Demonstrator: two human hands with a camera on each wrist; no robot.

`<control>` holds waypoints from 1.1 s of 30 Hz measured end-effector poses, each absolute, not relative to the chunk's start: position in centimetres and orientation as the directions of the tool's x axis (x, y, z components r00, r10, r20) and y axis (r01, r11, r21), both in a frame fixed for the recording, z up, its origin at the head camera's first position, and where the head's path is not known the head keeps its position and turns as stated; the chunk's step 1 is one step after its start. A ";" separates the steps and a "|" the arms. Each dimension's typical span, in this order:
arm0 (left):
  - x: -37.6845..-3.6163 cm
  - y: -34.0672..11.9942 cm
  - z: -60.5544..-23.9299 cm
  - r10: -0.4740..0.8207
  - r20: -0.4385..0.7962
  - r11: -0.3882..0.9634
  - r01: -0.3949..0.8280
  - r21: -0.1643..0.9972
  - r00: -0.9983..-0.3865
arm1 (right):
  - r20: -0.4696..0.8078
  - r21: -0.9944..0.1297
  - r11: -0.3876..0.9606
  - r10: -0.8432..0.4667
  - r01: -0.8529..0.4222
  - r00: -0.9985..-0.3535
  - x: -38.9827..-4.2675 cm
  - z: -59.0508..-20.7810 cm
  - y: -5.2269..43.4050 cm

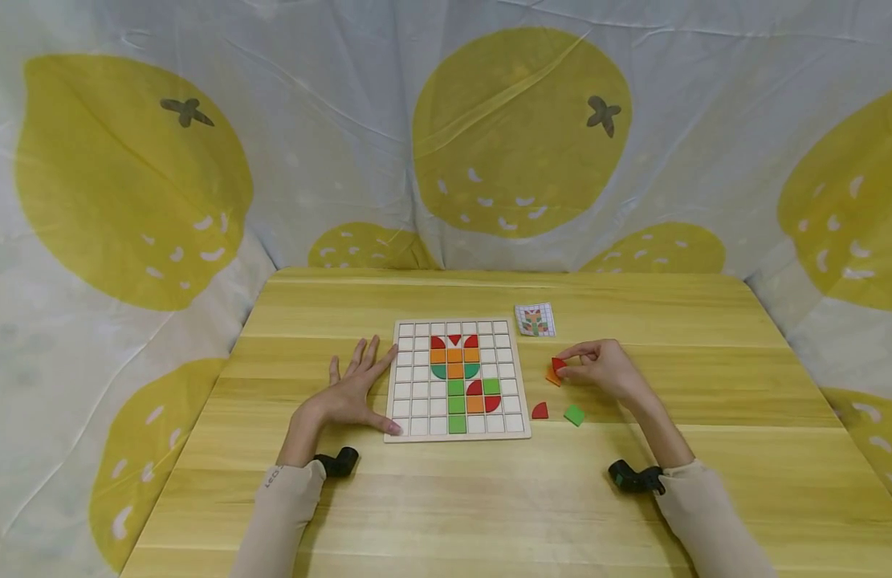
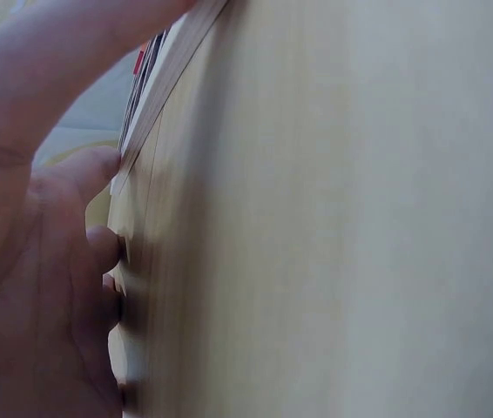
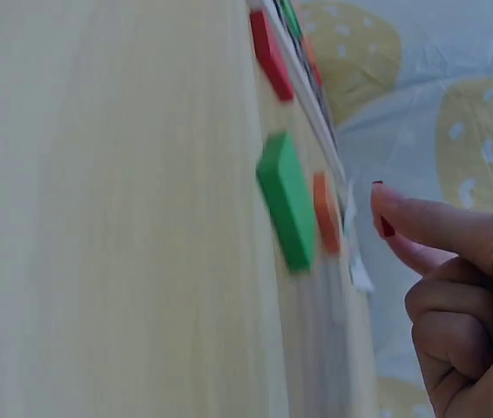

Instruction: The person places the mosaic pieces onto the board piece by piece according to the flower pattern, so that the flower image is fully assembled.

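Observation:
A white gridded wooden board (image 1: 421, 385) lies on the table, with red, orange and green tiles forming a flower in its squares. My left hand (image 1: 348, 397) has its fingers spread at the board's left side; the thumb rests on the lower left corner and the index fingertip touches the edge. Right of the board, my right hand (image 1: 606, 372) pinches a red quarter-circle tile (image 1: 558, 364) between thumb and forefinger. In the right wrist view this red tile (image 3: 387, 226) is held above the table. Just below it lies an orange tile (image 1: 553, 379), partly hidden in the head view.
A red quarter-circle tile (image 1: 539, 411) and a green square tile (image 1: 574, 415) lie right of the board. A small pattern card (image 1: 546, 327) showing a flower sits near its upper right corner. A lemon-print curtain (image 1: 330, 144) hangs behind the wooden table (image 1: 446, 514).

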State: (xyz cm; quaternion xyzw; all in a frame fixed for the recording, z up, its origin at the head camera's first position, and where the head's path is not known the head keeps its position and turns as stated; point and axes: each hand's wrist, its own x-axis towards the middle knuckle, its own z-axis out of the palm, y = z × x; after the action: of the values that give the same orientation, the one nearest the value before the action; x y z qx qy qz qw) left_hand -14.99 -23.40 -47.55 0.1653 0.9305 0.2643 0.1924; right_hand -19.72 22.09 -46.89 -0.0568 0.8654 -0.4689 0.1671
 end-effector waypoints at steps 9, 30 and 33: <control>-14.7 -23.3 -47.2 0.411 -0.261 0.802 0.210 0.560 -0.874 | -0.212 -0.877 0.480 -0.325 0.033 -0.921 -18.6 -46.2 15.6; -14.8 -23.4 -47.4 0.419 -0.265 0.801 0.216 0.558 -0.868 | -0.166 -0.858 0.510 -0.387 -0.061 -0.907 -16.7 -47.3 4.4; -14.8 -23.4 -47.4 0.419 -0.265 0.803 0.218 0.554 -0.869 | -0.157 -0.848 0.525 -0.380 -0.073 -0.911 -16.7 -47.5 3.7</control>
State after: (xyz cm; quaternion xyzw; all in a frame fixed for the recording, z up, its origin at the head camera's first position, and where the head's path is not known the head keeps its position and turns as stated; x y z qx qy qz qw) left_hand -14.84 -23.38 -47.35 0.1712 0.9301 0.2630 0.1907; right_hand -16.67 3.71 -47.47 -0.1320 0.8576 -0.4692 0.1639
